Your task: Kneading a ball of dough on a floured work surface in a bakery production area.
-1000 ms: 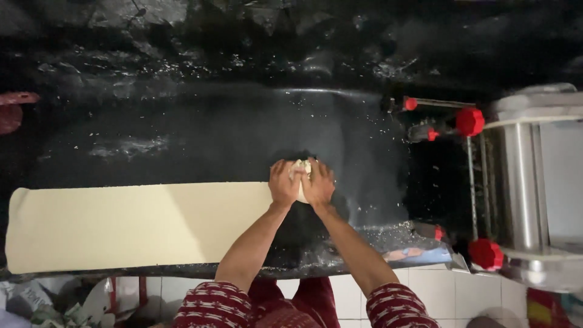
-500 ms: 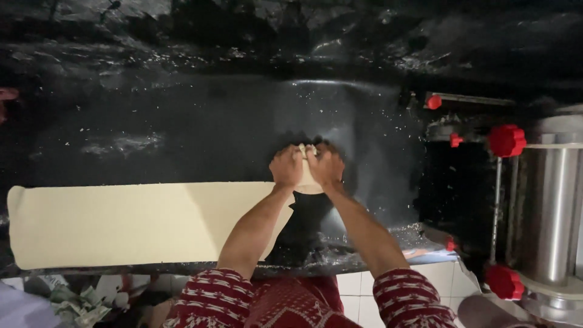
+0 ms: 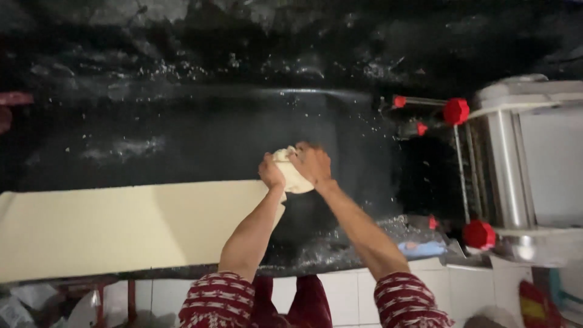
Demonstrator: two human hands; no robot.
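Two hands on the job here: left hand [image 3: 271, 173] and right hand [image 3: 312, 164] both curled tight around the bunched end of a long pale dough sheet [image 3: 121, 228], lifted just above the dark floury desk [image 3: 182, 140], metal roller machine with red knobs [image 3: 504, 170] nearby.

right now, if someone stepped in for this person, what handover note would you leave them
Left hand: fingers closed on the gathered end of the dough sheet.
Right hand: gripping the same bunched end from the other side.
Things: the pale sheet lies flat along the dark floured worktop, stretching to the left; the roller machine with red knobs stands to the right.
Done: sheet laid out, its right end lifted and bunched.
Left: most of the sheet lies flat, not gathered.
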